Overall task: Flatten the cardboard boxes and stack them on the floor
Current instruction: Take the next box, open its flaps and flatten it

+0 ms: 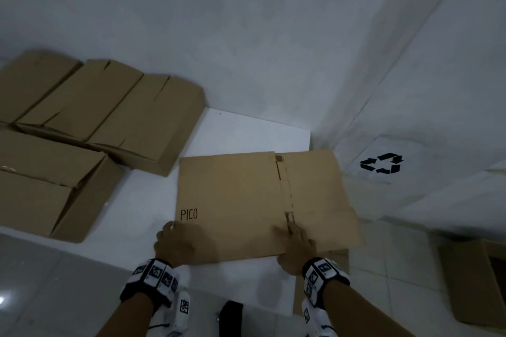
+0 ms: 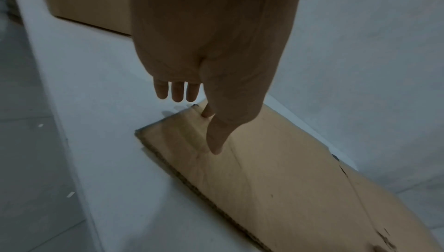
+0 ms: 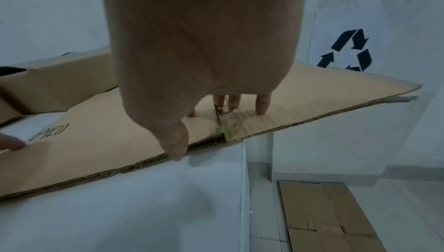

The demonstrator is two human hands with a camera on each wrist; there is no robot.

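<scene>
From the head view, a flattened box (image 1: 246,200) marked PICO is seen on the white table (image 1: 246,131), pressed near its near edge by the left hand (image 1: 178,245) and right hand (image 1: 297,249). At the left wrist, straight fingers (image 2: 177,92) are shown. At the right wrist, extended fingers (image 3: 263,104) are seen touching the cardboard; flattened boxes (image 3: 331,216) lie on the floor.

Four unflattened boxes (image 1: 90,107), one flattened sheet (image 1: 246,200)

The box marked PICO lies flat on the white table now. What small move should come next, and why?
Probably take a grip on its near edge with both hands: the flattened box overhangs the table, left hand and right hand only press it, and flat cardboard waits below.
</scene>
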